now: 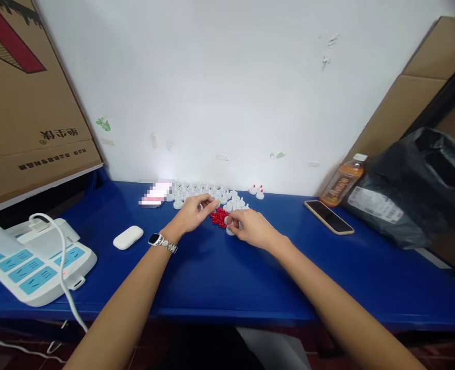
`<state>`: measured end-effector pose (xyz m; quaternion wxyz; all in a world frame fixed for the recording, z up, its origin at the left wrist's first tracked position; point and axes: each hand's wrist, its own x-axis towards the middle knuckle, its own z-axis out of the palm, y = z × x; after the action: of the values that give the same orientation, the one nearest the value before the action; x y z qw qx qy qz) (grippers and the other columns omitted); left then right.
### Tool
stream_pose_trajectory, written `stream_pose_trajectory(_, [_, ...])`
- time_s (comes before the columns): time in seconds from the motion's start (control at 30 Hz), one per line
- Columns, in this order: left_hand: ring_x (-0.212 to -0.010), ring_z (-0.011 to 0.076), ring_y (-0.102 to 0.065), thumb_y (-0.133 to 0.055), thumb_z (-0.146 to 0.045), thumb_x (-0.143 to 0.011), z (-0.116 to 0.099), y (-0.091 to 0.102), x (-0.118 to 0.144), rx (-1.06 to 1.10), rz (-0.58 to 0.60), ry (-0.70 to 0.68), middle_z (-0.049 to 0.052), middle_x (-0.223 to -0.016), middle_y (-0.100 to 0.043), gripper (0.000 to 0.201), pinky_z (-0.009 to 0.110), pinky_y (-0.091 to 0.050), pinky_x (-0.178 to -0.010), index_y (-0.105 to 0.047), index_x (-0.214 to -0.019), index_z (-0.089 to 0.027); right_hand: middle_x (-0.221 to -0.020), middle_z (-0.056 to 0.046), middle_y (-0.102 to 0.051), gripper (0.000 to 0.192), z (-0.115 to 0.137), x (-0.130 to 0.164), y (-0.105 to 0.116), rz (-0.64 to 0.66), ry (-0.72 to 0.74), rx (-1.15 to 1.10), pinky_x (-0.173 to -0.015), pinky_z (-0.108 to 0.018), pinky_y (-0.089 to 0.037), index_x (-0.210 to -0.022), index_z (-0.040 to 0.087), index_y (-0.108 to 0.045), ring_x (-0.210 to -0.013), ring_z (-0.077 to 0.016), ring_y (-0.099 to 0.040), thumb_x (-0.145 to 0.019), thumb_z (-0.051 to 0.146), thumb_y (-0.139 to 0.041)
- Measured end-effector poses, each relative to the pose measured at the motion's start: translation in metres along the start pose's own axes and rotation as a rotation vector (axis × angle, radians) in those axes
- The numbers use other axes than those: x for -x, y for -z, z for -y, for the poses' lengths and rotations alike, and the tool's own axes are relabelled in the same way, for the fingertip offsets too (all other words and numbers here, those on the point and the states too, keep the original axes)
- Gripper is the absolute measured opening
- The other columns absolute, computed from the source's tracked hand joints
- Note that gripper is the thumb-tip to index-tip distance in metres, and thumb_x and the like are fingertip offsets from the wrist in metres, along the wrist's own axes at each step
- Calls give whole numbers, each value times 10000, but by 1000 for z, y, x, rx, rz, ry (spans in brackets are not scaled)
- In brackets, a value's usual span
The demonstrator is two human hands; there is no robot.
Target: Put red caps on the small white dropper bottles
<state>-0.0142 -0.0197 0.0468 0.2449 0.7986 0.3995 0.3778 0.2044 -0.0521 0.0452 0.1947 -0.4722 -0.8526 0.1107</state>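
- Red pieces, small and heaped in a little pile, lie on the blue tabletop toward its far edge, right between the two hands.
- White caps are spread in a loose cluster just beyond the red pile, close to the white wall; a few more with red tips stand a little to the right, apart from the cluster.
- The left hand reaches in from the left, fingers curled and pinched together at the far left edge of the red pile; whatever they pinch is too small to make out. A watch sits on that wrist.
- The right hand is closed around a white cap that rests on the tabletop at the near right edge of the red pile.
- Left of the hands: a white earbud case, and further left a white device with light blue pads with a white cable.
- Right of the hands: a phone lying flat, an orange drink bottle leaning beside a black bag.
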Motion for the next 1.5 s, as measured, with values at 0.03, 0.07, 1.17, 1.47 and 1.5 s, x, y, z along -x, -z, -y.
stream_pose_trajectory(0.03, [-721, 162, -588, -482, -554, -953, 0, -1, 0, -2, 5, 3, 24, -799, -699, 440, 292, -425, -677, -676, -855, -172, -821, 4, -715, 141, -2, -1, 0, -17, -16, 13, -619, -244, -330, -917, 244, -692, -737, -153, -619, -835, 175, -601])
stream_pose_trajectory(0.07, [-722, 162, -590, -483, -554, -953, 0, -2, 0, 0, 9, 6, 23, -797, -699, 439, 290, -424, -676, -676, -855, -171, -832, 5, -717, 154, -4, -2, 0, -37, -28, 21, -625, -244, -330, -951, 250, -693, -750, -155, -622, -832, 189, -616])
stream_pose_trajectory(1.17, [-904, 189, -615, -613, -463, -914, -7, -42, -16, -219, -97, -198, 74, -1164, -628, 471, 327, -498, -780, -514, -1310, -230, -756, -30, -681, 308, -27, -26, 2, -518, -108, -924, -664, -283, -487, -839, 180, -638, -686, -158, -615, -777, 473, -708])
stream_pose_trajectory(1.47, [-884, 214, -646, -487, -414, -988, -15, -35, -2, -312, 13, -207, 84, -1073, -661, 352, 368, -524, -807, -536, -1276, -217, -677, 35, -523, 276, -4, -4, -14, -491, -58, -506, -596, -259, -347, -817, 227, -487, -612, -131, -475, -982, 444, -444])
stream_pose_trajectory(1.5, [-940, 224, -649, -474, -408, -995, -17, -37, -1, -321, 27, -233, 94, -1127, -656, 355, 380, -525, -843, -525, -1291, -219, -670, 37, -507, 292, -6, -2, -14, -475, -58, -466, -598, -262, -335, -806, 230, -457, -609, -133, -469, -1001, 440, -401])
